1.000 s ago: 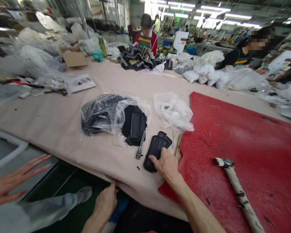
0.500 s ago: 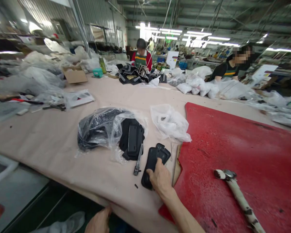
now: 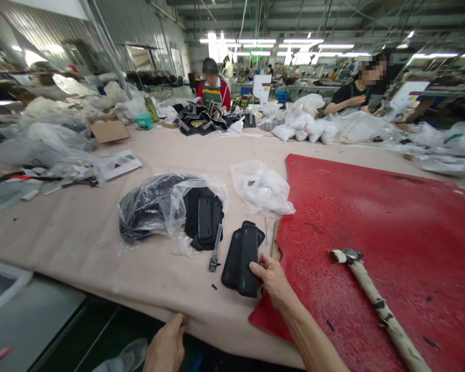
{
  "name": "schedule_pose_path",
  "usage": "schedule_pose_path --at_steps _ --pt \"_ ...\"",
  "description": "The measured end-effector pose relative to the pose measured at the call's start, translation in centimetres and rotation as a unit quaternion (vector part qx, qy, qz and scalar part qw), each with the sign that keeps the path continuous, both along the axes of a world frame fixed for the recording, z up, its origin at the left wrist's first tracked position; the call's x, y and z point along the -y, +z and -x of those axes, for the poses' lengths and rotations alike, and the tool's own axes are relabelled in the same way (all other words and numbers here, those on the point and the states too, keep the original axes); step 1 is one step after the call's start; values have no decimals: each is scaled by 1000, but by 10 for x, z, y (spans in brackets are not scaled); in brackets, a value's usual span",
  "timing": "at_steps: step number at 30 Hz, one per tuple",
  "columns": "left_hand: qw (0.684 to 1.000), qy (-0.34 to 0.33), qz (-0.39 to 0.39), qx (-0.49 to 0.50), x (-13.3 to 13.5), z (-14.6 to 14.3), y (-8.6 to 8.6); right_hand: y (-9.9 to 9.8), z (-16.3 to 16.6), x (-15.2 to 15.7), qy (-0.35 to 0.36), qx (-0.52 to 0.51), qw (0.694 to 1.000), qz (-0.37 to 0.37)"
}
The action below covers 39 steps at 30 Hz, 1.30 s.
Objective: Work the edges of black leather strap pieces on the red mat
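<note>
The right hand (image 3: 273,276) reaches forward on an outstretched bare arm, fingers curled (thumb upward); the left hand (image 3: 166,346) rests low, knuckles up.

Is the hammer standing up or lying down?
Lying down: the hammer lies flat on the red mat, untouched, its head toward the right hand.

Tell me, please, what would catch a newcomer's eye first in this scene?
The big red mat covering the table's right side, with a hammer lying on it. Beside its near-left corner, the right hand touches flat black pieces, while the left hand rests at the table edge.
</note>
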<state>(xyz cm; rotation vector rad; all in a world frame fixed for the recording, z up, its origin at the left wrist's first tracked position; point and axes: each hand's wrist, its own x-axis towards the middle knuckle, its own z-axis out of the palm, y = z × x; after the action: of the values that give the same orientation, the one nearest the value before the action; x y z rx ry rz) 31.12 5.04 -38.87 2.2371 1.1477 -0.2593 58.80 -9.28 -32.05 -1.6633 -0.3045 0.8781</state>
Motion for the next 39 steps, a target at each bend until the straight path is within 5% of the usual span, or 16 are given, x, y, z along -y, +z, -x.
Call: schedule_pose_path --at_steps 5,8,11,20,26,29,31,34,36,39 --pt "980 70 96 162 25 -59 53 12 12 52 -41 -101 989 -103" --pt "951 49 198 233 52 -114 84 13 23 71 -56 -129 983 -116" --pt "921 -16 288 262 79 -158 98 12 33 85 -72 -133 980 -132" --pt "886 -60 408 211 124 -190 93 7 10 123 -142 -66 984 -82" --pt "923 -187 303 146 119 -197 99 10 -41 145 -204 -27 976 -69" --pt "947 -131 234 180 103 -216 101 10 -52 158 -187 -46 980 -53" --pt "941 -1 218 257 93 -232 98 8 -46 164 -206 -71 975 -43" --pt "869 179 273 372 85 -252 89 1 -12 167 -279 -115 952 -50" --pt "861 193 269 387 87 -257 83 -6 21 166 -327 -178 926 -67" --pt "923 72 162 342 100 -252 73 -17 74 163 -331 -267 904 -50"
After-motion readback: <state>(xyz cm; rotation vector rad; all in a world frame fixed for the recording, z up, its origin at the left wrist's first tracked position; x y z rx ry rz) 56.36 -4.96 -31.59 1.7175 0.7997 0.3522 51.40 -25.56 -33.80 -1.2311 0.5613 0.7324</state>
